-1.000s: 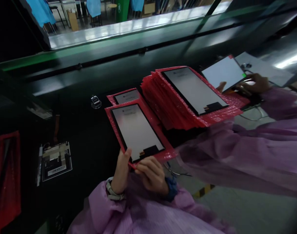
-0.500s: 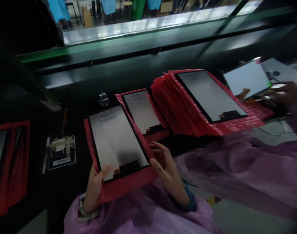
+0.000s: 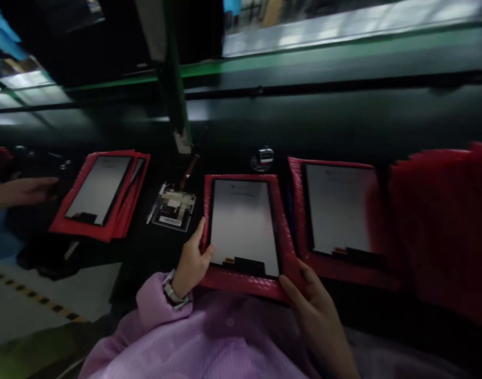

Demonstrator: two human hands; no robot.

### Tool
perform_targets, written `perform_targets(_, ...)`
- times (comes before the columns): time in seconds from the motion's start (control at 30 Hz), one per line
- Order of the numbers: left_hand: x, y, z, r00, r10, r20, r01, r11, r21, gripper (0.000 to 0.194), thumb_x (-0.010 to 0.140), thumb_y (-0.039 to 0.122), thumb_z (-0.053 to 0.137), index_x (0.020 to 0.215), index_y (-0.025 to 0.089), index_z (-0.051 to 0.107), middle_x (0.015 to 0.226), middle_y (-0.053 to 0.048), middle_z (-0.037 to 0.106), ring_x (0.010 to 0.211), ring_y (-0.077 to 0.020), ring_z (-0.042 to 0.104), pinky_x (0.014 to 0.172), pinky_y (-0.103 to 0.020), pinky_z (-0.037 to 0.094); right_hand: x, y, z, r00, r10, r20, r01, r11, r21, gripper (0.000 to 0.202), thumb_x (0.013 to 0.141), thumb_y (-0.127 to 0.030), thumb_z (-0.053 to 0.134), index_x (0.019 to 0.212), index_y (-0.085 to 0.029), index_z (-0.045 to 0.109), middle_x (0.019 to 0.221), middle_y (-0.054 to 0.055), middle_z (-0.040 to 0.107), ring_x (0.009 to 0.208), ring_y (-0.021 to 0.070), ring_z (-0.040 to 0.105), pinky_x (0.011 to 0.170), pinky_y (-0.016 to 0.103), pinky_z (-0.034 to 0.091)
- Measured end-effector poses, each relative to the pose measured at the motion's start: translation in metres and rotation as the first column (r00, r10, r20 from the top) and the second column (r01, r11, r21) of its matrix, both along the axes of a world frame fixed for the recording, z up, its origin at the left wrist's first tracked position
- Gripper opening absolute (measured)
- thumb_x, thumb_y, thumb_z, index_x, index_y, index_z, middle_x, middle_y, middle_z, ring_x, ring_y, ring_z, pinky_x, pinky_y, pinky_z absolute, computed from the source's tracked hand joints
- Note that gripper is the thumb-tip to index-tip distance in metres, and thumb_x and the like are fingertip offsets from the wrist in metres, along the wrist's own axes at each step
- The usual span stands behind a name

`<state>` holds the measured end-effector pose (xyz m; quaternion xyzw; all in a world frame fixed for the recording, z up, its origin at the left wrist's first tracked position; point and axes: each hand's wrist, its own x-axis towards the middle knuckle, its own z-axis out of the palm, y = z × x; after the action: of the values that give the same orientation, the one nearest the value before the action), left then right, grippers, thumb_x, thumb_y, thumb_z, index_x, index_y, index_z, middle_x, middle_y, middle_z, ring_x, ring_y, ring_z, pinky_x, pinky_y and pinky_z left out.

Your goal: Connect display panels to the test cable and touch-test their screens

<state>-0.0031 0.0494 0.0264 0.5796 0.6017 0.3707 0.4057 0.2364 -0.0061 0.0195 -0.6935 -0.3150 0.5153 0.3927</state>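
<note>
Between my hands is a display panel, white-faced with a black lower strip, lying on a red bubble-wrap bag. My left hand grips the left edge, its thumb over the rim. At the lower right corner my right hand pinches the bag, thumb on top and fingers beneath. Another panel on red wrap lies just to the right. On the left, beyond my left hand, sits a small circuit assembly with a barcode label and a brown flex strip.
A stack of red-wrapped panels lies at left, near another person's hand. Blurred red bags are piled at right. A small metal tally counter stands behind my panel. A green post rises at the back.
My view has swung left, bringing the left stack and another person's hand into sight. The panel in my hands now sits straighter; my right hand has closed on its bag corner.
</note>
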Motion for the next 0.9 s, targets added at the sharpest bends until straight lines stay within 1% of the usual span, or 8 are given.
perform_targets(0.17, 0.009, -0.006, 0.002, 0.964, 0.074, -0.254, -0.030, 0.985, 0.172, 0.051, 0.094, 0.019, 0.051, 0.146, 0.020, 0.046, 0.137, -0.012, 0.060, 0.126, -0.0255, 0.056, 0.111, -0.048, 0.044, 0.001, -0.002, -0.009, 0.977, 0.079, 0.200, -0.087, 0.996, 0.033, 0.085, 0.067, -0.072, 0.067, 0.132, -0.018, 0.056, 0.130, 0.010, 0.063, 0.123, 0.0312, 0.059, 0.107, 0.042, 0.048)
perform_targets(0.3, 0.014, -0.010, -0.003, 0.940, 0.081, -0.332, 0.006, 0.968, 0.252, 0.046, 0.098, 0.018, 0.047, 0.144, 0.020, 0.046, 0.134, -0.012, 0.061, 0.124, -0.0249, 0.056, 0.108, -0.048, 0.046, 0.000, 0.001, -0.011, 0.961, 0.092, 0.260, -0.117, 0.990, 0.083, 0.080, 0.066, -0.072, 0.066, 0.126, -0.019, 0.058, 0.122, 0.009, 0.067, 0.113, 0.0298, 0.064, 0.098, 0.039, 0.054)
perform_targets(0.47, 0.014, -0.008, -0.007, 0.916, 0.096, -0.390, 0.013, 0.964, 0.267, 0.044, 0.099, 0.018, 0.046, 0.143, 0.022, 0.047, 0.134, -0.011, 0.061, 0.123, -0.0250, 0.055, 0.109, -0.050, 0.043, 0.003, 0.006, -0.011, 0.923, 0.147, 0.355, -0.192, 0.977, 0.096, 0.078, 0.068, -0.075, 0.060, 0.123, -0.019, 0.059, 0.110, 0.010, 0.071, 0.101, 0.0289, 0.068, 0.087, 0.039, 0.058)
perform_targets(0.57, 0.014, -0.006, -0.007, 0.915, 0.099, -0.392, 0.016, 0.959, 0.282, 0.041, 0.099, 0.018, 0.046, 0.140, 0.022, 0.049, 0.133, -0.010, 0.062, 0.123, -0.0239, 0.055, 0.108, -0.048, 0.044, 0.007, 0.007, -0.005, 0.836, 0.227, 0.499, -0.293, 0.954, 0.058, 0.079, 0.072, -0.080, 0.053, 0.122, -0.019, 0.061, 0.099, 0.010, 0.072, 0.089, 0.0297, 0.071, 0.075, 0.040, 0.059)
perform_targets(0.67, 0.015, -0.005, -0.007, 0.916, 0.104, -0.387, 0.017, 0.955, 0.297, 0.039, 0.098, 0.016, 0.046, 0.136, 0.021, 0.051, 0.132, -0.010, 0.062, 0.123, -0.0232, 0.055, 0.109, -0.047, 0.044, 0.014, 0.005, 0.013, 0.697, 0.249, 0.672, -0.415, 0.905, 0.095, 0.076, 0.081, -0.080, 0.042, 0.121, -0.019, 0.063, 0.098, 0.011, 0.072, 0.082, 0.0296, 0.070, 0.068, 0.042, 0.058)
perform_targets(0.77, 0.015, -0.004, -0.007, 0.908, 0.098, -0.407, 0.027, 0.956, 0.291, 0.037, 0.099, 0.016, 0.045, 0.135, 0.020, 0.053, 0.131, -0.011, 0.062, 0.124, -0.0236, 0.054, 0.110, -0.048, 0.043, 0.020, 0.006, 0.042, 0.623, 0.177, 0.762, -0.546, 0.796, 0.262, 0.057, 0.091, -0.065, 0.044, 0.128, -0.024, 0.061, 0.103, 0.009, 0.071, 0.075, 0.0244, 0.070, 0.061, 0.037, 0.057)
perform_targets(0.83, 0.015, -0.003, -0.007, 0.900, 0.090, -0.426, 0.035, 0.960, 0.277, 0.036, 0.099, 0.017, 0.044, 0.134, 0.021, 0.053, 0.132, -0.010, 0.061, 0.124, -0.0239, 0.054, 0.110, -0.049, 0.042, 0.020, 0.009, 0.063, 0.627, 0.144, 0.765, -0.646, 0.645, 0.408, 0.048, 0.093, -0.051, 0.052, 0.136, -0.030, 0.057, 0.107, 0.006, 0.071, 0.076, 0.0215, 0.070, 0.063, 0.034, 0.058)
perform_targets(0.9, 0.015, -0.003, -0.007, 0.892, 0.091, -0.442, 0.035, 0.963, 0.268, 0.036, 0.100, 0.017, 0.044, 0.134, 0.021, 0.053, 0.132, -0.010, 0.061, 0.124, -0.0241, 0.055, 0.110, -0.050, 0.043, 0.015, 0.013, 0.083, 0.633, 0.116, 0.765, -0.715, 0.467, 0.520, 0.052, 0.092, -0.038, 0.057, 0.143, -0.033, 0.051, 0.109, 0.005, 0.072, 0.081, 0.0220, 0.071, 0.069, 0.035, 0.059)
